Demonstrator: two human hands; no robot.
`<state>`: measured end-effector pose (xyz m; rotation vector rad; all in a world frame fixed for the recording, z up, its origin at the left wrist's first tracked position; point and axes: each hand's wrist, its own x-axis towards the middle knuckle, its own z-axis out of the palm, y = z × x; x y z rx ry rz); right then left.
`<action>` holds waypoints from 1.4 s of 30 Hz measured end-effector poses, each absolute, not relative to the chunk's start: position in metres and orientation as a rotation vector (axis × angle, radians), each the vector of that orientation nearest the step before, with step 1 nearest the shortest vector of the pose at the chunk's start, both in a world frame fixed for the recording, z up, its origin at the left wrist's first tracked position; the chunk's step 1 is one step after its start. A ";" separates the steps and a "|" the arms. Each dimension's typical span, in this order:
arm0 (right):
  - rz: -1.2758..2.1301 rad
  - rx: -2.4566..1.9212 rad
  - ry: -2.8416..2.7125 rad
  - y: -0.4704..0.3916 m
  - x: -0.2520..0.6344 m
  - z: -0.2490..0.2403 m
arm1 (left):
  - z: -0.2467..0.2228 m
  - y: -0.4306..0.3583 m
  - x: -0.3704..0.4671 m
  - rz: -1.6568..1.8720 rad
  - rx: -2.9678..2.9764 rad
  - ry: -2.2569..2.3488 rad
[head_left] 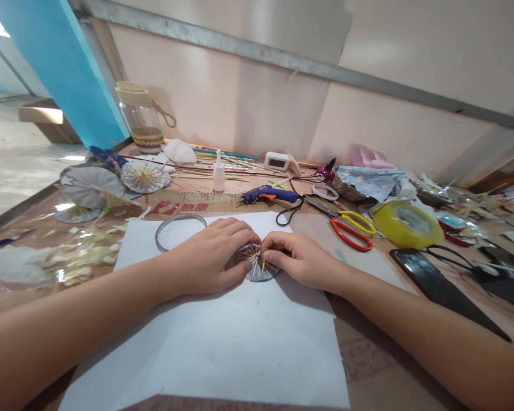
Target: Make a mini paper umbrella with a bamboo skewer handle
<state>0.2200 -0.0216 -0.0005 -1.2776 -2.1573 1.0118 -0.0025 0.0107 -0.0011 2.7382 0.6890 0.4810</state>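
The left forearm (98, 302), reaching over the paper (248, 354) from its left side, is bare, slim and smooth, widening evenly away from a narrow wrist. The left grip (218, 254) is a bare human hand with slender fingers, a broad back and softly rounded knuckles. The right forearm (411, 319), mostly right of the paper, is also bare, with the same taper. The right grip (302, 260) matches: ungloved, smooth, slim-fingered; its nails are too small to make out.
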 end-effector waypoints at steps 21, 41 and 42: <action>0.946 -1.299 -2.249 -0.023 0.219 0.000 | -0.001 0.011 -0.003 0.490 2.744 0.678; 0.914 -1.291 -2.193 -0.025 0.218 -0.006 | 0.000 0.011 -0.001 0.474 2.742 0.673; 0.915 -1.288 -2.194 -0.025 0.218 -0.006 | 0.000 0.011 -0.001 0.477 2.743 0.675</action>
